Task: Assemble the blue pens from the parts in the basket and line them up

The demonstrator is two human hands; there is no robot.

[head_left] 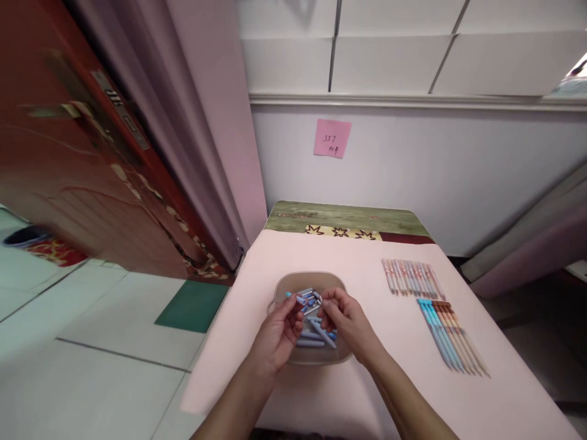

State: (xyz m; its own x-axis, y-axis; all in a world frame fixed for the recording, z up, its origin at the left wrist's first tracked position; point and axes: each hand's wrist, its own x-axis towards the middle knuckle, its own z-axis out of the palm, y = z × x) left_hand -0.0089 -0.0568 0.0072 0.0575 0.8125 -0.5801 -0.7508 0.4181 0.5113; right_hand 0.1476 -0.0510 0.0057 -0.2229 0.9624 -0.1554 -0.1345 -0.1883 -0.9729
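Observation:
Above a beige plastic tub point(309, 278) my left hand point(280, 327) is closed, with a short blue-and-white pen part point(297, 299) pinched between thumb and fingers. My right hand point(343, 315) faces it, its thumb and fingertips pressed together at a tiny pale piece with a dark tip, too small to name. The two pinches are a short gap apart. Inside the tub, grey-blue pen barrels point(310, 343) lie at the near side, and several small blue, white and dark pen parts sit behind them, partly hidden by my fingers.
A pink cloth point(257, 269) covers most of the table. At its right lie a row of slim patterned pens point(413, 278) and a row of blue and brown pens point(452, 336). A pink note point(332, 139) is stuck on the wall. A red door point(68, 153) stands at left.

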